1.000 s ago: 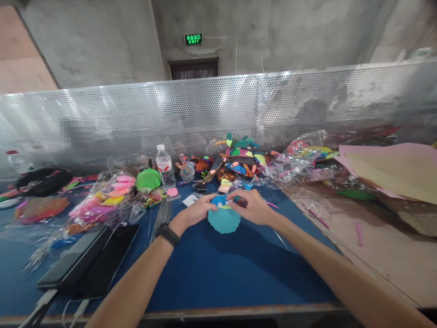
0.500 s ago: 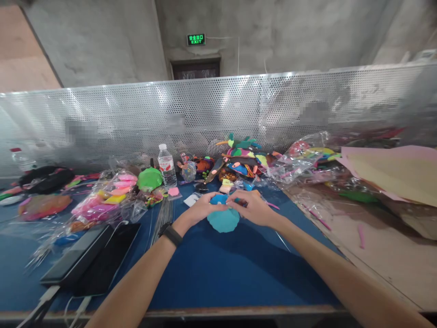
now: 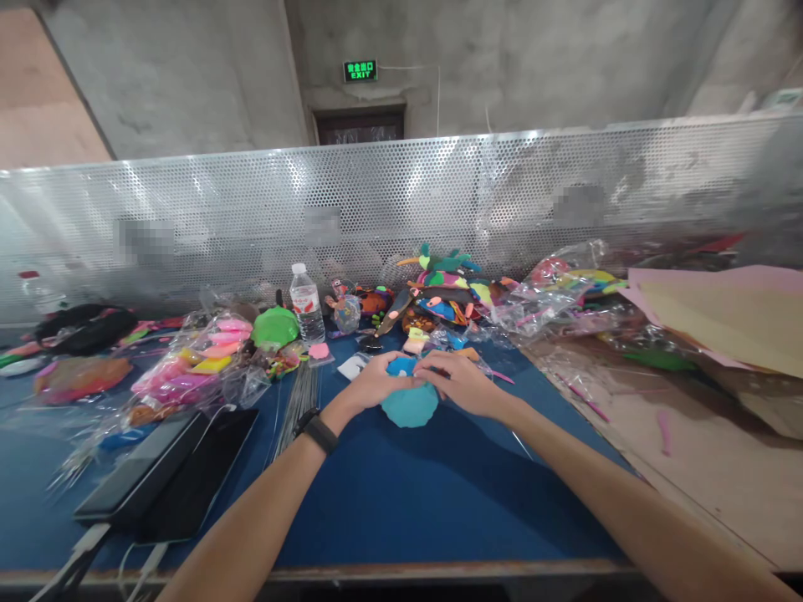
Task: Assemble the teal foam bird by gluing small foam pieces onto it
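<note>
A flattened light-blue piece of modelling clay (image 3: 410, 407) with a wavy edge shows below my fingers, over the blue table. Above it a darker blue clay part (image 3: 401, 366) joins or overlaps it; which, I cannot tell. My left hand (image 3: 377, 380) is closed on the clay from the left, thumb pointing inward. From the right, my right hand (image 3: 457, 380) presses bent fingers together at the clay's upper edge. The fingertips of both hands nearly meet and hide part of the piece. A white scrap (image 3: 353, 366) lies just beyond my left hand.
Behind stand a water bottle (image 3: 307, 305) and a heap of colourful clay figures (image 3: 439, 293). At left lie bagged clay (image 3: 213, 355), thin wires (image 3: 296, 410), a power bank (image 3: 141, 468) and a phone (image 3: 199, 477). Paper sheets (image 3: 721, 313) rest over a board at right.
My right hand's fingers have shifted slightly and curled closer over the clay's upper edge. The left hand and the light-blue clay stay nearly in place.
</note>
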Tool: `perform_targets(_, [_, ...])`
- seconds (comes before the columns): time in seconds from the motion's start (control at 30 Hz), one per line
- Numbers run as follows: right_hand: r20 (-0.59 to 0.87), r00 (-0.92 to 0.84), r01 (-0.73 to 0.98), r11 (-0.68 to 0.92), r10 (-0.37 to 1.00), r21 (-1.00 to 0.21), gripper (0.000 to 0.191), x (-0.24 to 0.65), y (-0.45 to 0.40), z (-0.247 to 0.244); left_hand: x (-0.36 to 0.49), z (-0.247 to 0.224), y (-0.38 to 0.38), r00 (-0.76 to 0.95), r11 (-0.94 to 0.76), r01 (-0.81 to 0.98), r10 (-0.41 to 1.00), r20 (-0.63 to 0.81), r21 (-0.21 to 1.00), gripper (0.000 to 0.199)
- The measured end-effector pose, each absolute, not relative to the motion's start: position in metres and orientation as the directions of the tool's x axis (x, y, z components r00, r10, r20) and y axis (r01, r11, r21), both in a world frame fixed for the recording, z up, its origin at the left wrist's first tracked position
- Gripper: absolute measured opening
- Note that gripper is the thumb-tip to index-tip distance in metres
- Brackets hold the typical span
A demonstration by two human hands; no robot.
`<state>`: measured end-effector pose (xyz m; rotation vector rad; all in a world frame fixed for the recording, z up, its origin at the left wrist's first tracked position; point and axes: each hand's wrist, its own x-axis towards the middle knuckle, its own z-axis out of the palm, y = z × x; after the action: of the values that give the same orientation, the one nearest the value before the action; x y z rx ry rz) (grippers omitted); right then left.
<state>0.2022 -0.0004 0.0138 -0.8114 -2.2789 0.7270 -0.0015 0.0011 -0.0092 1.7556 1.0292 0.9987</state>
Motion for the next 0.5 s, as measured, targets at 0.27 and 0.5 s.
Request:
perform_targets(0.27, [0.381,-0.592,0.430,0.678,0.710,-0.597,0.024,0.2015,-0.0025,0.0188,-0.0021,-0.0079,0.0004,0.365,-0.312,0.223,0.905,0.218,0.924,0.037])
perform_targets(0.5, [0.384,-0.596,0.415,0.680,0.705,-0.605,0.025,0.2030,-0.0021,0.0190,-0.0012,-0.0076,-0.0016,0.339,-0.276,0.248,0.923,0.184,0.928,0.044])
